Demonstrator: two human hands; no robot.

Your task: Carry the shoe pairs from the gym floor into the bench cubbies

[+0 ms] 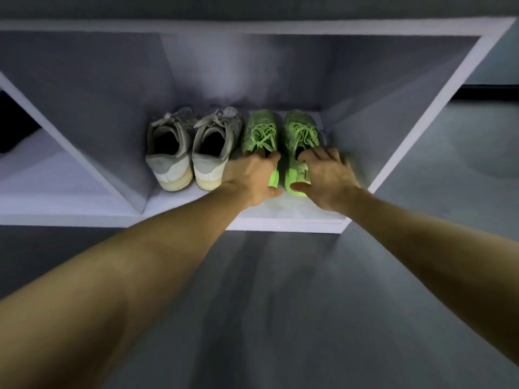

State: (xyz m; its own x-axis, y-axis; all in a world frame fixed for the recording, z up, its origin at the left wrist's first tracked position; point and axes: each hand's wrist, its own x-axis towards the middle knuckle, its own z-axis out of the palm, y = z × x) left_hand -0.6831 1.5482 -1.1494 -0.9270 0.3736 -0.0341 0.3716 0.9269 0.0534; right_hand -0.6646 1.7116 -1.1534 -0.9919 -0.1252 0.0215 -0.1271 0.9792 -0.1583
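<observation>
while both hands (286, 178) grip their heels, green shoes (280, 136) inside cubby (407, 122)

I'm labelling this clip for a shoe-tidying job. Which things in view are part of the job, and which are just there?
Part of the job:
- green shoes, each gripped at the heel by the left hand and right hand
- grey-white shoes, already beside them
- bench cubby holding both pairs

Just there:
- neighbouring cubby
- gym floor

White bench cubby (295, 220) (standing on grey floor (280, 304)) bears two pairs side by side, toes inward: grey sneakers (193, 150) left, green sneakers (280, 130) right.
</observation>
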